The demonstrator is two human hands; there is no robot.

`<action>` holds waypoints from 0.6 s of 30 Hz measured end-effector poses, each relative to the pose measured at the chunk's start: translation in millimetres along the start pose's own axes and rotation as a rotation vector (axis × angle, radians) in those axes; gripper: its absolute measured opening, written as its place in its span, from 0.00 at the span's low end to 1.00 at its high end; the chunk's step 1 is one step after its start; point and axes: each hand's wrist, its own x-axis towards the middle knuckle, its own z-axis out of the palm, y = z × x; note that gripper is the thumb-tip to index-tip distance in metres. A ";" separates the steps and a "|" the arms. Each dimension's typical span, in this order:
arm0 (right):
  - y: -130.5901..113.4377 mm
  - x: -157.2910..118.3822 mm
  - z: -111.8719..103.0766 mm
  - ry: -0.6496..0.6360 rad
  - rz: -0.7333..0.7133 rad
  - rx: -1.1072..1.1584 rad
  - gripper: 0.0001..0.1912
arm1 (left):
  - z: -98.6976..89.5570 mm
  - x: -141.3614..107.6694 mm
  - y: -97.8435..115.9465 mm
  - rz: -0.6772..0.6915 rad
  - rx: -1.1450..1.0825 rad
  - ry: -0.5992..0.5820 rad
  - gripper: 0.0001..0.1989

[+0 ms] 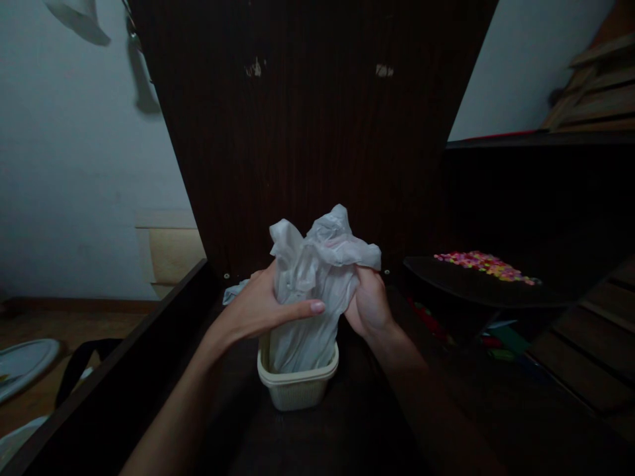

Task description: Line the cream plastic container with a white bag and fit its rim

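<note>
A crumpled white plastic bag (310, 317) stands bunched up, its lower end inside a small cream plastic basket (298, 395). My left hand (260, 301) wraps the bag's left side, the thumb lying across its front and the other fingers hidden behind. On the right, my right hand (370, 301) holds the bag from the side, with its fingers mostly covered by the loose top folds. The basket rests on a dark wooden surface between my forearms. What the bag contains, if anything, cannot be seen.
A tall dark wooden panel (317, 145) rises behind the basket. To the left runs a raised dark edge (124, 357). Small colourful pieces (486, 266) lie on a dark curved shelf (446, 284) at the right. Wooden slats (585, 344) stand at far right.
</note>
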 end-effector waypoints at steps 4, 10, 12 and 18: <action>7.5 -0.7 1.4 -0.033 0.083 0.073 0.32 | 19.7 2.2 1.8 0.071 -0.168 0.021 0.25; 25.1 18.1 -18.0 0.136 0.079 0.124 0.20 | 22.4 5.1 2.7 0.039 -0.293 0.283 0.19; 25.3 22.1 -27.6 0.155 0.063 0.098 0.17 | 18.0 6.8 -0.6 0.018 -0.320 0.434 0.22; 5.9 10.2 -36.3 -0.396 0.245 0.050 0.13 | 13.2 1.3 4.1 0.009 -0.465 0.673 0.27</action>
